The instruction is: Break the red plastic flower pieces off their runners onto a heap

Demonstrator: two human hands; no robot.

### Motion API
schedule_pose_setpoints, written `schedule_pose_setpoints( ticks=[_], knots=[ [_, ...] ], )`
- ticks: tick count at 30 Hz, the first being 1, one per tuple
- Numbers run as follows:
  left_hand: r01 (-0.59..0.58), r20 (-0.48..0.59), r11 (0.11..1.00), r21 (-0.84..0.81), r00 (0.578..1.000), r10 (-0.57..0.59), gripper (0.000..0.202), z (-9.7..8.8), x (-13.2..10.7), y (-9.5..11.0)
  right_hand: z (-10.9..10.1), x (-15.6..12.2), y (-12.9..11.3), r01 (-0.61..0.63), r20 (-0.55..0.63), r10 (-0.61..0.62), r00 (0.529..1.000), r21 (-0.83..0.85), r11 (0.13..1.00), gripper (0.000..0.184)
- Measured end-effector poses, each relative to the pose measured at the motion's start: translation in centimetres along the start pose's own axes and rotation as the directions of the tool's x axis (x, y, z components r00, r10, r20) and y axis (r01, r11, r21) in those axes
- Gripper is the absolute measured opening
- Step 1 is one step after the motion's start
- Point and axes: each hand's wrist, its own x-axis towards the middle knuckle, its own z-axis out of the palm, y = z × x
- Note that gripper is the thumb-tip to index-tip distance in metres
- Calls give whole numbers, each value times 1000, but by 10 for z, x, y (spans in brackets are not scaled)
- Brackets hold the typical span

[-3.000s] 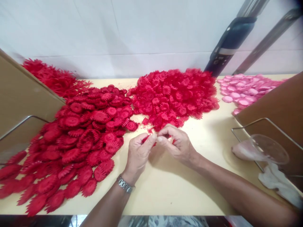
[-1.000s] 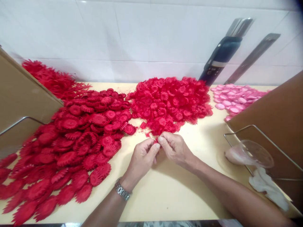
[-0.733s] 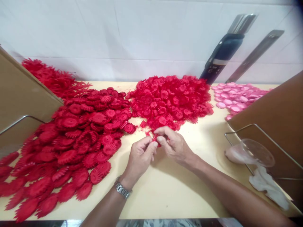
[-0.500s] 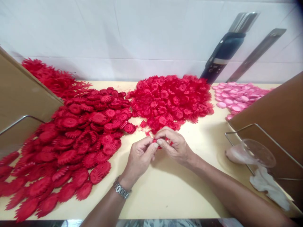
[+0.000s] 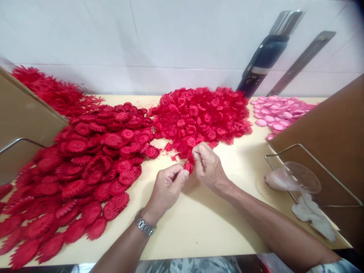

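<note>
My left hand [image 5: 169,185], with a metal watch on its wrist, pinches a small red fabric flower piece [image 5: 188,167] between thumb and fingertips. Close beside it on the right is my right hand [image 5: 207,165], raised slightly farther back, its thumb and fingers pressed together. Whatever is between the right fingertips is too small to make out. Just behind both hands lies a heap of small red fringed flower pieces [image 5: 204,113]. To the left spreads a bigger pile of larger, round red petal discs [image 5: 76,146] with notched edges.
Pink discs [image 5: 281,113] lie at the back right beside a brown board [image 5: 321,140]. A wire stand [image 5: 298,146], a clear plastic cup [image 5: 301,178] and a crumpled tissue [image 5: 313,216] are at right. A dark device [image 5: 261,64] and a metal strip [image 5: 301,62] lean on the wall.
My hands have come apart. The right hand has moved a little up and away from the left, which keeps the red flower piece. The whole view has shifted slightly.
</note>
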Motion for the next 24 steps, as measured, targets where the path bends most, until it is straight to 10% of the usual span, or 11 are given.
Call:
schedule_pose_setpoints(
  ticks=[8, 13, 18, 24],
  knots=[
    [-80, 5, 997, 0, 997, 80, 35, -2, -6, 4, -10, 9, 19, -149, -98, 129, 987, -231, 962, 20],
    [-6, -72, 1000, 3, 997, 6, 30, -5, -2, 4, -19, 13, 26, -18, -10, 16, 1000, -391, 920, 17],
    [26, -110, 998, -51, 993, -32, 30, -7, 0, 4, -23, 12, 7, -70, 80, 59, 995, 137, 988, 16],
    [2, -92, 995, -104, 996, -11, 27, -6, 0, 3, -14, 5, -10, -402, 432, 166, 887, 542, 738, 12]
  ],
)
